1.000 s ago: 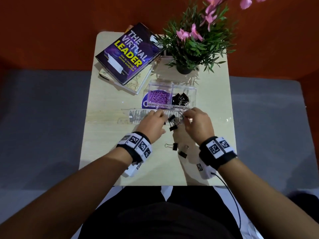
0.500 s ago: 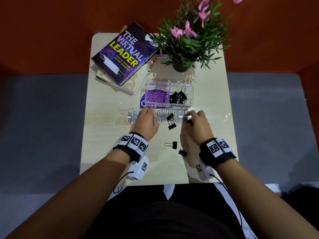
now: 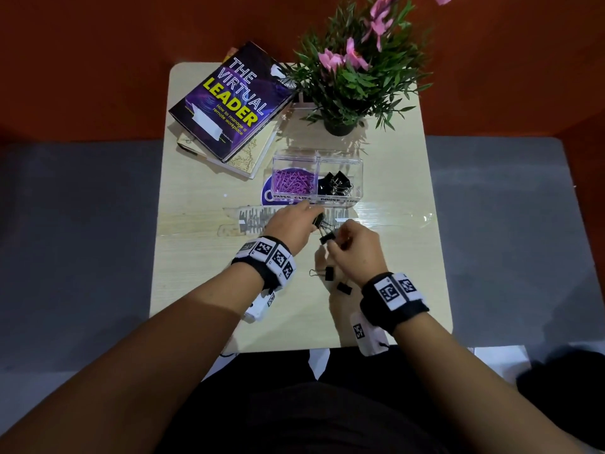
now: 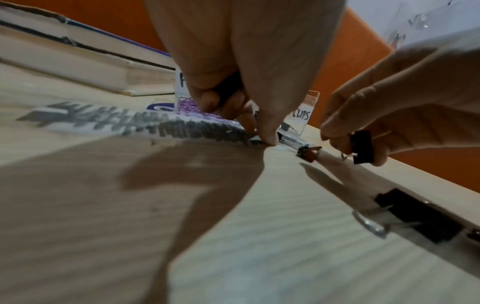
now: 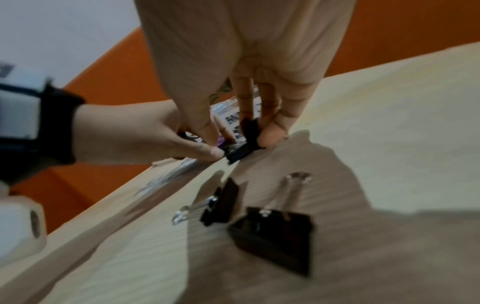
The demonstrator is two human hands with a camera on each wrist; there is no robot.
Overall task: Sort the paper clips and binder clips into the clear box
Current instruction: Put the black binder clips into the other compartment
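The clear box [image 3: 358,178] holds purple paper clips [image 3: 292,185] in its left compartment and black binder clips [image 3: 334,188] in its right. Just in front of it, my left hand [image 3: 312,217] curls its fingers round a black binder clip [image 3: 319,221], seen dark inside the curled fingers [image 4: 205,100]. My right hand [image 3: 334,245] pinches another black binder clip [image 3: 327,238] between thumb and fingertips [image 5: 270,137], low over the table. Two loose binder clips [image 3: 329,273] [image 3: 343,287] lie on the table near my right wrist.
A clear plastic strip with grey markings [image 3: 258,217] lies across the table [image 3: 196,290] before the box. Stacked books [image 3: 229,103] sit at the back left and a potted plant [image 3: 347,80] at the back right. Grey floor surrounds the small table.
Both hands have closed in from the strip onto the two binder clips that lay between them. Each hand now holds one. The two nearer clips have not moved.
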